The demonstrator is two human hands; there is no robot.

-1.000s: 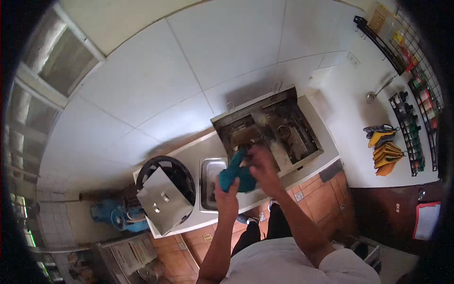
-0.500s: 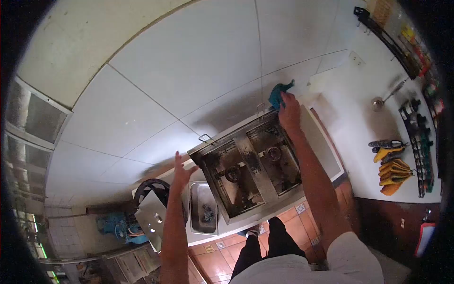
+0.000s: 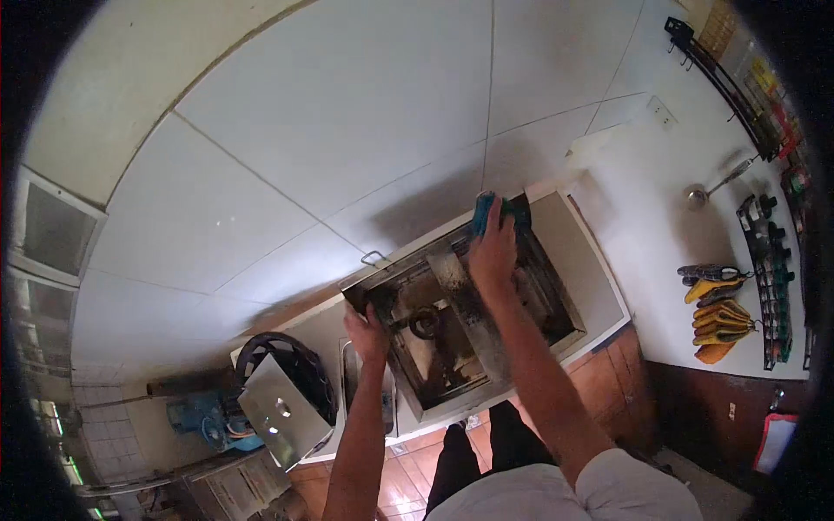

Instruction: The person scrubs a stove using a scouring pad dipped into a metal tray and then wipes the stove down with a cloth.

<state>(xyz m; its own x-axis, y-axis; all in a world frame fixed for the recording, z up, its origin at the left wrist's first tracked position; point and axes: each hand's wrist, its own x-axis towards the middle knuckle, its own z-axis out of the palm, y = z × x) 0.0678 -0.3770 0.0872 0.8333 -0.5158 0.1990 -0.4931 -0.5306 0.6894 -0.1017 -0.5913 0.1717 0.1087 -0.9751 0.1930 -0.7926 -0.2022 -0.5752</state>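
Note:
A two-burner gas stove [image 3: 469, 395] with a dirty, stained open top sits on the white counter. My left hand [image 3: 367, 337] grips its left side edge, thumb and fingers on either side of the metal rim. A teal cloth [image 3: 481, 212] is bunched under the fingers of my right hand [image 3: 493, 259], against the stove's back rim. The left burner [image 3: 426, 323] shows plainly, while my right hand and forearm hide most of the right one. A wire handle [image 3: 374, 258] stands up at the back left corner.
Left of the stove is a small sink [image 3: 350, 369], partly behind my left arm. Beyond it, a metal panel [image 3: 280, 408] leans on black round parts [image 3: 261, 347]. A ladle [image 3: 698, 196] and yellow gloves [image 3: 723, 317] hang on the right wall.
My left hand has come down from beside the stove onto its left edge. My right hand has moved the cloth left and slightly down along the back rim.

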